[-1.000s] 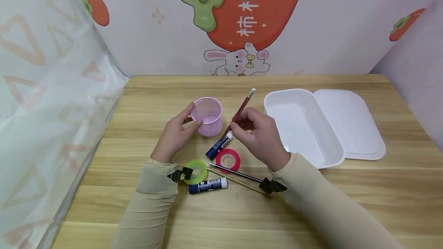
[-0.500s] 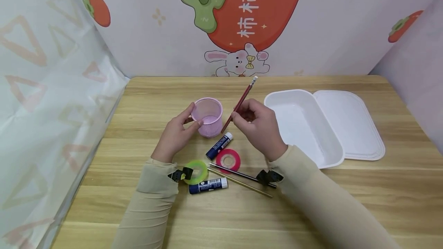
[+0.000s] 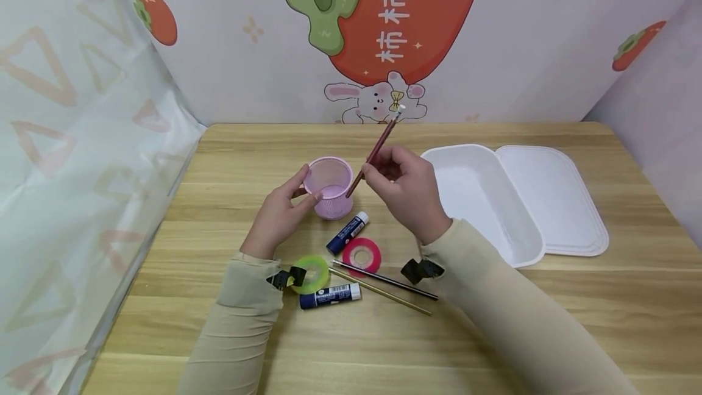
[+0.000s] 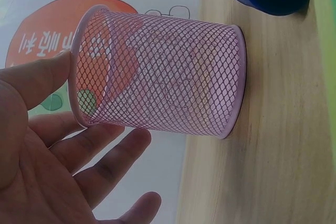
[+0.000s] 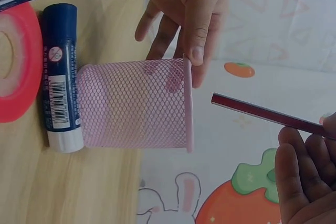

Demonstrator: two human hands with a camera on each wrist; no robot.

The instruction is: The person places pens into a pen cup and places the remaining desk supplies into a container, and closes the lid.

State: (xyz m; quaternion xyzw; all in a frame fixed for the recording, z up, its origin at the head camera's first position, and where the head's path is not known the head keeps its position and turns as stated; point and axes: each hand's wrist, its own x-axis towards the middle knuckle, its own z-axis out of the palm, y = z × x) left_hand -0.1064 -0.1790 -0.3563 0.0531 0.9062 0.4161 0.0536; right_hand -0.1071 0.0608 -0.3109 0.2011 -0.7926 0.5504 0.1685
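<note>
A pink mesh pen holder (image 3: 333, 205) stands upright on the wooden table. My left hand (image 3: 278, 215) grips its rim, thumb on the near side and fingers round the left, as the left wrist view also shows. Between thumb and fingers, my right hand (image 3: 408, 191) pinches a dark red pencil (image 3: 378, 146), tilted with its white eraser end up. In the right wrist view the flat lower end of the pencil (image 5: 252, 109) is level with the holder's mouth but apart from it. Beside the holder's base lies a glue stick (image 3: 348, 233) with a navy and white body.
Nearer on the table (image 3: 466, 334) lie a red tape roll (image 3: 375, 256), a green tape roll (image 3: 315, 263), a second glue stick (image 3: 331, 296), a black pencil (image 3: 395, 281) and a gold pencil (image 3: 400, 301). A white tray (image 3: 477, 200) and its lid (image 3: 570, 206) are at the right.
My right hand has lifted the red pencil up and to the left, bringing its lower end from over the glue stick to the holder's right side. The left hand stays on the rim.
</note>
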